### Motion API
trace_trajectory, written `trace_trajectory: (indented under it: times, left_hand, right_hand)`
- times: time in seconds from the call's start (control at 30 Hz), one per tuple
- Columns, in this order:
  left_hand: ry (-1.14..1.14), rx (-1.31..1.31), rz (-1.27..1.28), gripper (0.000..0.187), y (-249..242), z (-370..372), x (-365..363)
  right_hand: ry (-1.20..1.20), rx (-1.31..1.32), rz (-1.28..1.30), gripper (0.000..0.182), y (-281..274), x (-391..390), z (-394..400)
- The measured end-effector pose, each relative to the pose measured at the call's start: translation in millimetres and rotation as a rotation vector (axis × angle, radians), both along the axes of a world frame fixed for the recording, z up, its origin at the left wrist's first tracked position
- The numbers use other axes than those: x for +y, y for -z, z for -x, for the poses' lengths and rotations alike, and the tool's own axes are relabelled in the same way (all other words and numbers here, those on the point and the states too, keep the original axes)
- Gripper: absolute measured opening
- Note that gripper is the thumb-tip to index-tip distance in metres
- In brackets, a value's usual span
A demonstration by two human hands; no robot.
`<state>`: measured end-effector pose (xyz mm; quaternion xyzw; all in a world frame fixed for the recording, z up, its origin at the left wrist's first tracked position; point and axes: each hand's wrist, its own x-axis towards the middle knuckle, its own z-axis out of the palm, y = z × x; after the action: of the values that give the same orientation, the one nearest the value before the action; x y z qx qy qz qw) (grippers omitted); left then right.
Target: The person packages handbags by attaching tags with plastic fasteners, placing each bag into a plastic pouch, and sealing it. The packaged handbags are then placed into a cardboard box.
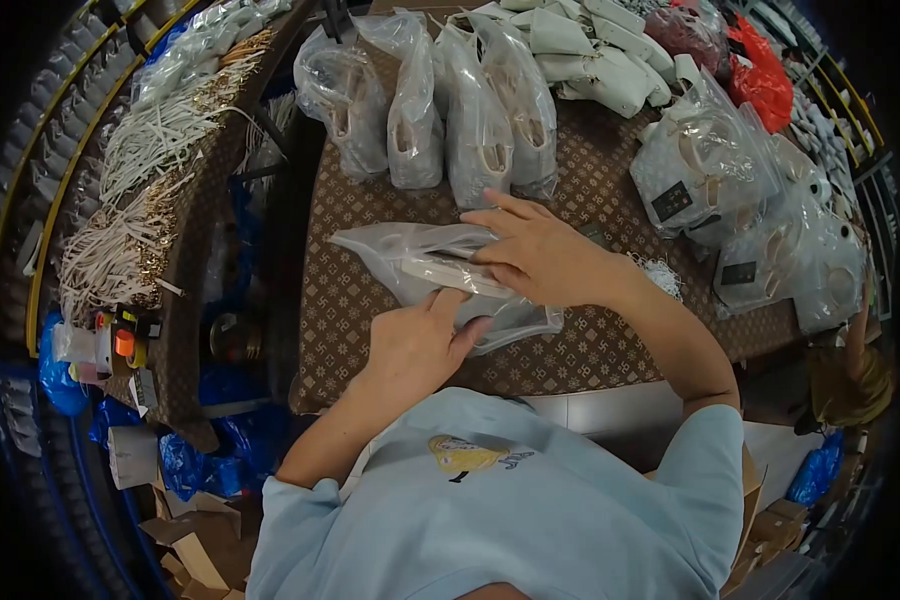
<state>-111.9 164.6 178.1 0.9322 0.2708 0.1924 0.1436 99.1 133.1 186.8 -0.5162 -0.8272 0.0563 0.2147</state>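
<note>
A clear plastic bag (pixel 380 250) lies on the table in front of me, with a flat off-white item (pixel 440 274), perhaps a handbag, inside or under the film. My left hand (pixel 415 340) is at the near edge of the bag, index finger against the off-white item and thumb lower on the film; its other fingers are hidden. Over the far right side of the bag rests my right hand (pixel 545 250), fingers spread, the lower ones touching the item's right end. Behind the hands stand several wrapped handbags (pixel 480 150) in a row.
The table (pixel 350 350) has a brown patterned cover. More bagged handbags (pixel 710 190) stand at the right, with white unwrapped bags (pixel 610 70) and a red plastic bag (pixel 760 80) behind. Bundles of straps (pixel 130 210) cover the left bench. A small white string pile (pixel 660 277) lies right of my forearm.
</note>
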Motion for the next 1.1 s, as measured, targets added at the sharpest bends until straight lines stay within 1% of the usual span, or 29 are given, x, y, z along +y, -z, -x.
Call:
trace_trajectory:
  times: [0.03,0.07,0.1,0.13,0.17,0.2,0.23,0.3,0.33,0.37,0.4,0.43,0.47,0.5,0.53,0.57,0.6,0.63,0.67,0.7,0.73,0.8,0.83,0.87,0.9,0.93,1.0,1.03,1.1]
  left_hand:
    - [-0.026,-0.064,0.022,0.031,6.1,-4.4,-1.3]
    - [-0.026,-0.061,0.023,0.031,12.3,-8.4,-2.4]
    - [-0.039,-0.205,0.379,0.031,16.8,-13.2,-0.7]
    - [-0.051,-0.350,0.734,0.033,18.6,-18.0,2.6]
    - [-0.055,-0.349,0.739,0.033,19.5,-22.0,5.3]
    - [-0.115,-0.467,0.973,0.034,19.0,-26.6,9.4]
    - [-0.176,-0.584,1.203,0.035,18.2,-29.3,13.0]
    - [-0.159,-0.587,1.252,0.032,16.9,-27.5,15.8]
    - [-0.157,-0.728,1.283,0.032,20.7,-25.2,12.5]
    - [-0.150,-0.867,1.309,0.033,24.7,-23.3,10.3]
    - [-0.142,-0.854,1.317,0.033,29.7,-19.8,8.8]
    - [-0.109,-0.822,1.222,0.033,35.9,-15.6,7.0]
    - [-0.076,-0.797,1.126,0.034,40.7,-14.7,7.6]
    - [-0.070,-0.796,1.140,0.034,44.6,-18.0,8.6]
    - [-0.037,-0.778,1.013,0.035,48.4,-22.4,8.6]
    - [-0.003,-0.761,0.886,0.036,51.0,-25.9,9.4]
    - [0.004,-0.760,0.902,0.036,49.9,-26.8,11.7]
    - [0.088,-0.640,0.913,0.037,46.0,-26.9,14.6]
    - [0.178,-0.517,0.919,0.039,44.2,-28.1,17.9]
    - [0.201,-0.509,0.931,0.039,45.1,-32.1,21.7]
    - [0.177,-0.597,1.001,0.039,46.0,-37.0,24.8]
    - [0.140,-0.764,1.145,0.039,45.3,-45.3,25.9]
    - [0.167,-0.752,1.161,0.039,42.9,-46.2,28.7]
    - [0.242,-0.568,1.014,0.038,40.7,-43.0,33.6]
    - [0.315,-0.395,0.856,0.036,39.9,-43.0,38.4]
    - [0.338,-0.389,0.860,0.036,44.6,-49.5,42.2]
    - [0.454,-0.090,0.307,0.032,59.7,-60.0,45.2]
    - [0.472,-0.078,0.308,0.032,62.2,-60.2,45.4]
    - [0.452,-0.051,0.400,0.032,64.3,-65.3,47.1]
  right_hand:
    - [-0.001,0.003,-0.003,0.018,9.5,5.8,-6.8]
    - [-0.118,0.007,0.034,0.020,20.5,14.8,-17.6]
    - [-0.234,0.008,0.067,0.024,17.2,20.2,-19.5]
    - [-0.234,0.005,0.063,0.024,11.9,19.7,-19.4]
    - [-0.159,0.058,0.282,0.027,5.7,15.2,-16.4]
    - [-0.082,0.110,0.502,0.031,0.5,12.0,-12.4]
    - [-0.083,0.111,0.507,0.031,2.7,12.3,-13.9]
    - [0.051,0.049,0.175,0.037,8.7,17.1,-27.5]
    - [0.058,0.050,0.182,0.037,15.2,20.9,-43.2]
    - [0.238,0.066,0.114,0.035,23.0,26.7,-64.8]
    - [0.422,0.085,0.045,0.034,21.1,27.8,-70.3]
    - [0.437,0.087,0.050,0.034,23.6,22.1,-66.8]
    - [0.518,-0.103,-0.178,0.033,24.7,14.4,-59.5]
    - [0.586,-0.300,-0.403,0.034,19.6,6.4,-47.0]
    - [0.593,-0.308,-0.390,0.034,4.9,-3.1,-31.4]
    - [0.530,-0.262,-0.461,0.037,-16.8,-13.0,-13.1]
    - [0.467,-0.215,-0.531,0.041,-26.7,-21.0,2.7]
    - [0.479,-0.224,-0.520,0.041,-20.5,-28.7,15.9]
    - [0.370,-0.043,-0.341,0.046,-9.6,-36.3,27.6]
    - [0.267,0.139,-0.167,0.051,1.8,-40.6,34.3]
    - [0.298,0.133,-0.165,0.051,13.4,-42.7,37.0]
    - [0.486,0.097,-0.113,0.057,41.0,-49.0,36.6]
    - [0.517,0.089,-0.112,0.057,60.2,-52.9,33.1]
    - [0.602,0.088,-0.101,0.058,82.2,-58.0,31.3]
    - [0.682,0.084,-0.093,0.059,89.0,-60.2,30.8]
    - [0.705,0.079,-0.096,0.059,92.6,-61.3,30.2]
    - [0.713,0.122,-0.183,0.061,98.5,-58.9,38.6]
    - [0.708,0.135,-0.194,0.060,107.6,-56.8,39.7]
    - [0.691,0.114,-0.216,0.059,114.0,-56.6,35.1]
